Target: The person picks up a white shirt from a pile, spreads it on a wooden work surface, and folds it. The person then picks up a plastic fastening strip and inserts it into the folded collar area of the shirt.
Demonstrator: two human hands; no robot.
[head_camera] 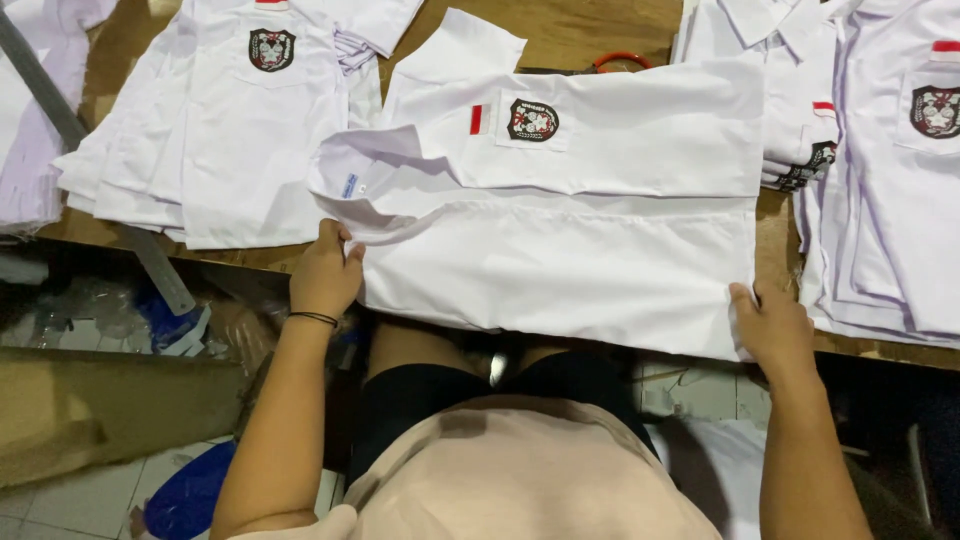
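Both hands pinch the folded white shirt (pixel 560 260): left hand (pixel 325 272) at nine o'clock, right hand (pixel 770 325) at four. Light, limp cloth, probably best gripped at its edges.

Two stacks of folded white shirts (pixel 225 130) and (pixel 890 170) flank a wooden table (pixel 560 30) — each shirt with a chest badge. An orange-handled tool (pixel 620 62) peeks out behind; blue plastic (pixel 185 495) lies on the floor.
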